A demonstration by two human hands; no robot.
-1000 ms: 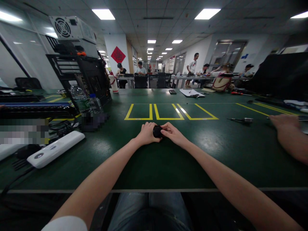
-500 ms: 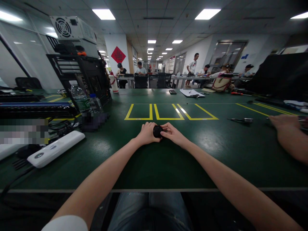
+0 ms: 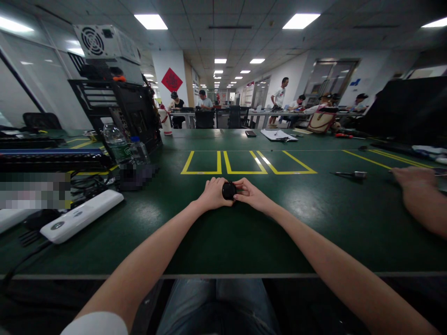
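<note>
As hands (image 3: 213,191) (image 3: 248,193) hold black object (image 3: 229,190), green label (image 3: 121,151)

This looks like an electronics workshop laid out in an open-plan office: an open computer case (image 3: 139,116) with a power supply (image 3: 108,42) on top stands at upper left, on a green bench (image 3: 223,242) marked with yellow tape (image 3: 200,173). Beyond, people (image 3: 205,102) work along a far bench (image 3: 258,113) with office chairs (image 3: 235,116), beneath a tiled ceiling (image 3: 195,42) set with bright light panels (image 3: 151,21).
</note>
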